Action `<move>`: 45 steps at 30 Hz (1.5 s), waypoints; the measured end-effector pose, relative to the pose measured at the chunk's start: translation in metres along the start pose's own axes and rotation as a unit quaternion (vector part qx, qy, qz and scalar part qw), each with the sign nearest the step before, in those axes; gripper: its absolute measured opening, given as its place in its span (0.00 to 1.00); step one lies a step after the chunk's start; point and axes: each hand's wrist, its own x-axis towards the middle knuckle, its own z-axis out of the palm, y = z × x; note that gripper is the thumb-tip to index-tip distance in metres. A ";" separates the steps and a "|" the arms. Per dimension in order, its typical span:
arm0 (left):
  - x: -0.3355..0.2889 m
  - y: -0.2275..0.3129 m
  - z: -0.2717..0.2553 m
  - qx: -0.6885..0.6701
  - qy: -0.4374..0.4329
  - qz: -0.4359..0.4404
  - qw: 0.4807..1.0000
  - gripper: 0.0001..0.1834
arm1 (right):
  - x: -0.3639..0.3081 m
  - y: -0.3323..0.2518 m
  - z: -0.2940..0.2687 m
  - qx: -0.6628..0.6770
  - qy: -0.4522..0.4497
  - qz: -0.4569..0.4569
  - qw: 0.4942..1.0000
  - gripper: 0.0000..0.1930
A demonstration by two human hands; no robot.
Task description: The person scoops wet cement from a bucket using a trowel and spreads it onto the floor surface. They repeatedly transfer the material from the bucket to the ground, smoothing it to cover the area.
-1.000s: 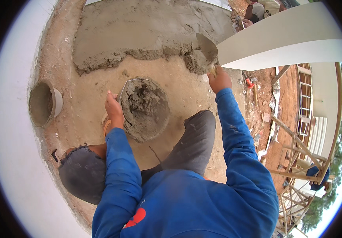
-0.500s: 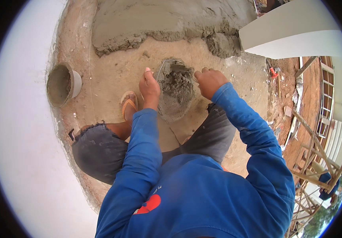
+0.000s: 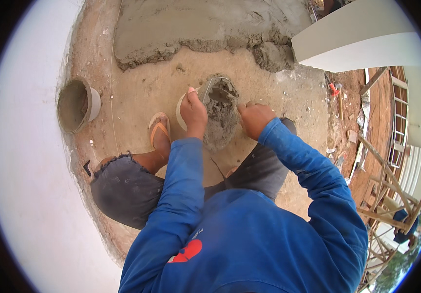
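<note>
A pale bucket [image 3: 181, 108] full of grey wet mortar [image 3: 218, 117] sits on the sandy floor between my knees. My left hand [image 3: 193, 111] grips its near left rim. At the bucket's right side my right hand [image 3: 255, 117] is closed around a trowel handle; the blade is hidden down in the mortar. Beyond the bucket lies a spread slab of fresh grey mortar [image 3: 200, 24] with a rough lump [image 3: 272, 56] at its right end.
A short white pipe stub [image 3: 76, 105] stands open at the left by a white wall [image 3: 24, 171]. A white column [image 3: 362, 39] rises at the upper right. My sandalled foot [image 3: 160, 136] is left of the bucket. Wooden scaffolding [image 3: 386, 195] and rubble lie to the right.
My right hand has come back from the mortar lump by the column down to the bucket. The left hand has stayed on the rim. The view has shifted closer over the bucket.
</note>
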 end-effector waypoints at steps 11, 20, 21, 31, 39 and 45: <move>0.027 -0.014 -0.026 -0.009 0.007 -0.061 0.998 0.33 | 0.009 0.027 0.059 0.085 -0.012 0.130 0.988 0.22; 0.041 -0.029 -0.030 -0.113 0.013 -0.089 0.990 0.30 | 0.000 -0.022 0.123 0.336 -0.009 0.097 0.937 0.29; 0.041 -0.030 -0.031 -0.130 0.014 -0.095 0.987 0.30 | -0.003 -0.027 0.121 0.357 -0.016 0.089 0.930 0.29; 0.042 -0.038 -0.018 -0.224 -0.022 -0.096 0.970 0.32 | 0.002 -0.047 0.128 0.574 -0.057 0.116 0.809 0.22; 0.051 -0.048 -0.017 -0.216 -0.005 -0.082 0.973 0.32 | -0.027 -0.052 0.123 0.703 -0.045 0.114 0.700 0.20; 0.057 -0.038 -0.032 -0.206 -0.005 -0.111 0.972 0.31 | -0.057 -0.024 0.102 0.687 0.018 0.160 0.709 0.18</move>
